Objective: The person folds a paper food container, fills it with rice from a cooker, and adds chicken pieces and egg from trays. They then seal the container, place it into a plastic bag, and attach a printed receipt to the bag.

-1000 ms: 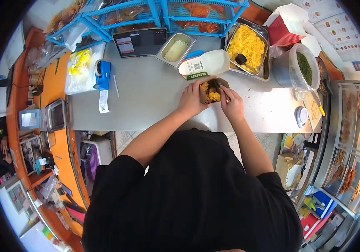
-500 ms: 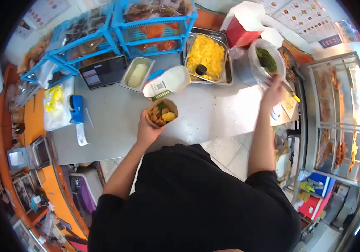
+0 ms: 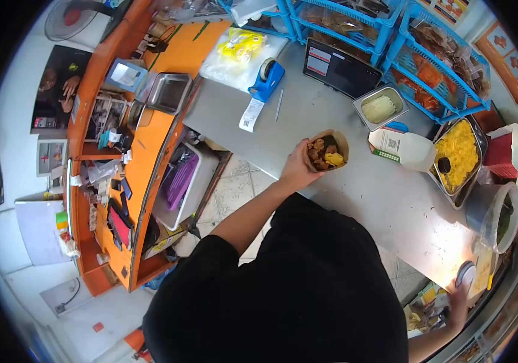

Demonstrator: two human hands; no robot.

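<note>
My left hand [image 3: 296,168] is wrapped round a brown paper food box [image 3: 343,147], held over the counter's front edge. In it lie browned fried pieces [image 3: 318,158], a yellow lump [image 3: 334,159] and something dark at the back. At the far right end of the counter, my right hand [image 3: 457,300] has its fingers at the side of a small round container [image 3: 466,274] with a pale top and dark rim. Right of that container is a yellow handle [image 3: 490,282]. A grey tub [image 3: 482,209] lined with clear plastic, green stuff inside, stands just behind.
Across the steel counter [image 3: 368,193] stand a metal tray of yellow food [image 3: 456,150], a white carton [image 3: 401,149], a small metal pan [image 3: 382,109], a tablet [image 3: 342,69] and a blue tape dispenser [image 3: 267,80]. Blue baskets [image 3: 437,85] line the back. An orange shelf unit [image 3: 150,142] is at left.
The view has swung left. My right hand has left the tub of green stuff and come down to the round container at the counter's end. My left hand still holds the food box.
</note>
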